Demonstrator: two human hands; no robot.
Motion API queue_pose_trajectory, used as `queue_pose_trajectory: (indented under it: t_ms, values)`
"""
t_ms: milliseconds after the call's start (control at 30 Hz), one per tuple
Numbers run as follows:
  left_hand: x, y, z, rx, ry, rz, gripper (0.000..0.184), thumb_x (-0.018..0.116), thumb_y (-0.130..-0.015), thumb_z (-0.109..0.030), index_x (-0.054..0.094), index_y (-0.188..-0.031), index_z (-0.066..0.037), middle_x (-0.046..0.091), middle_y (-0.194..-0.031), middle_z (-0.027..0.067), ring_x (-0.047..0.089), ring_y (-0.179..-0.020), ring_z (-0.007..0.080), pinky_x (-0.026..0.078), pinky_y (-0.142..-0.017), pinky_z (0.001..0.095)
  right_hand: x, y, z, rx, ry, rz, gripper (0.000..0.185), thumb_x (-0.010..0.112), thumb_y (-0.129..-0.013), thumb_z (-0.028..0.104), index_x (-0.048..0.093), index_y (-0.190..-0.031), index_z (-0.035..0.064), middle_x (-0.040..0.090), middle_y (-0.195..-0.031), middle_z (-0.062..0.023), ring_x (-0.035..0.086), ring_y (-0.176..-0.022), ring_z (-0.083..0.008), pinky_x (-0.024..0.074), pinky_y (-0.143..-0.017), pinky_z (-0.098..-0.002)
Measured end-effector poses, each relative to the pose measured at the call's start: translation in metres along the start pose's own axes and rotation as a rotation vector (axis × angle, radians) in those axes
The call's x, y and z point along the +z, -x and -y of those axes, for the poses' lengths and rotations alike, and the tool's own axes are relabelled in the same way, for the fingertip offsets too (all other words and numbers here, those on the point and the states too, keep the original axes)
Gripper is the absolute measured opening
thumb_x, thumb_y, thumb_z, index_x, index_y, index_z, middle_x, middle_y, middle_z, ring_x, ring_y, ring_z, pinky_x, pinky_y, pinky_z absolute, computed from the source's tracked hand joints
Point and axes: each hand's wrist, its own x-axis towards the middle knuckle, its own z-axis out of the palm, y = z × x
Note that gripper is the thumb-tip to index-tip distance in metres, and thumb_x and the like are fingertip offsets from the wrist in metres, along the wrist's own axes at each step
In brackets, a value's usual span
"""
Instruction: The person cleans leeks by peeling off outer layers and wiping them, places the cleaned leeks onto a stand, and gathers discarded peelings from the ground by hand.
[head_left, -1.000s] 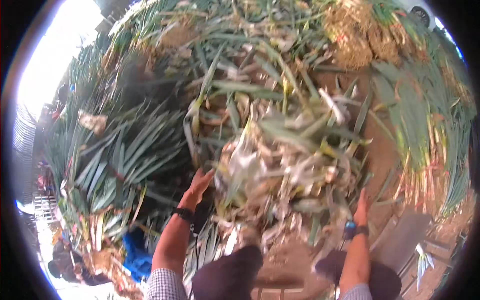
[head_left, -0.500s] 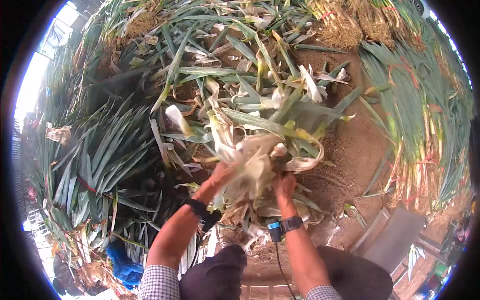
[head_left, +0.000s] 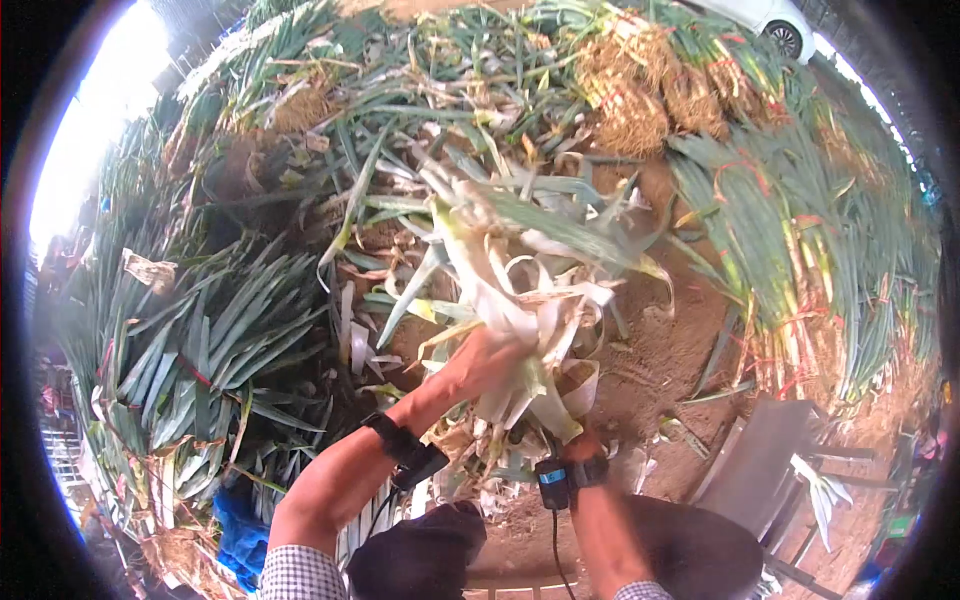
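Observation:
My left hand (head_left: 490,360) is closed around a bunch of loose pale leek leaves and peelings (head_left: 505,310), held up over the pile. My right hand (head_left: 578,445) is lower, at the underside of the same bunch; drooping leaves hide most of its fingers. Green leaf ends (head_left: 570,230) stick out of the bunch toward the upper right, somewhat blurred. Behind it lies a heap of scattered green and white leaves (head_left: 400,205).
Tied leek bundles (head_left: 800,270) lie at the right, more leeks (head_left: 200,350) at the left. Root ends (head_left: 630,100) show at the back. A grey bench (head_left: 755,465) stands at lower right, a blue cloth (head_left: 240,540) at lower left. A white car (head_left: 765,20) is beyond.
A second ago my hands were apart and low on either side of the heap. They came together on the leaves, and the bunch has since risen, with my right hand moving lower beneath it.

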Motion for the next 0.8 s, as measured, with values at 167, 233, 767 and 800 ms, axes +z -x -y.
queue_pose_trajectory:
  t_ms: [167,233,767,800]
  values:
    - [0.007,-0.016,-0.033,0.230,0.168,0.095,0.048,0.056,-0.095,-0.031,0.048,-0.131,0.000,0.057,-0.125,0.0144,0.059,-0.108,0.0233,0.050,-0.092,0.0386,-0.014,0.020,0.014,0.107,0.016,-0.033,0.033,0.064,-0.091,0.014,0.057,-0.121,0.0032,0.064,-0.109,-0.0048,0.060,-0.097,-0.0173,0.0508,-0.086,-0.0305]
    - [0.011,-0.014,-0.076,0.087,-0.022,0.096,0.038,0.053,-0.093,-0.021,0.053,-0.124,0.001,0.059,-0.120,0.0203,0.061,-0.107,0.0299,0.049,-0.093,0.0404,-0.021,0.035,0.012,0.174,0.014,-0.050,0.033,0.063,-0.092,0.015,0.057,-0.122,0.0030,0.064,-0.110,-0.0052,0.060,-0.098,-0.0175,0.0507,-0.086,-0.0308]
    - [0.094,0.038,0.046,-0.353,-0.290,0.164,0.061,0.062,-0.083,-0.039,0.053,-0.134,-0.007,0.064,-0.120,0.0234,0.061,-0.113,0.0370,0.047,-0.095,0.0451,-0.044,0.104,-0.099,0.730,-0.218,-0.162,0.036,0.057,-0.097,0.019,0.053,-0.128,0.0018,0.063,-0.117,-0.0086,0.061,-0.105,-0.0193,0.0501,-0.091,-0.0339]
    - [0.088,0.029,0.037,-0.393,-0.360,0.176,0.060,0.062,-0.083,-0.039,0.054,-0.133,-0.007,0.064,-0.119,0.0237,0.061,-0.112,0.0374,0.047,-0.094,0.0462,-0.043,0.089,-0.096,0.712,-0.216,-0.153,0.036,0.057,-0.097,0.019,0.053,-0.129,0.0017,0.063,-0.117,-0.0088,0.061,-0.105,-0.0194,0.0500,-0.091,-0.0340]
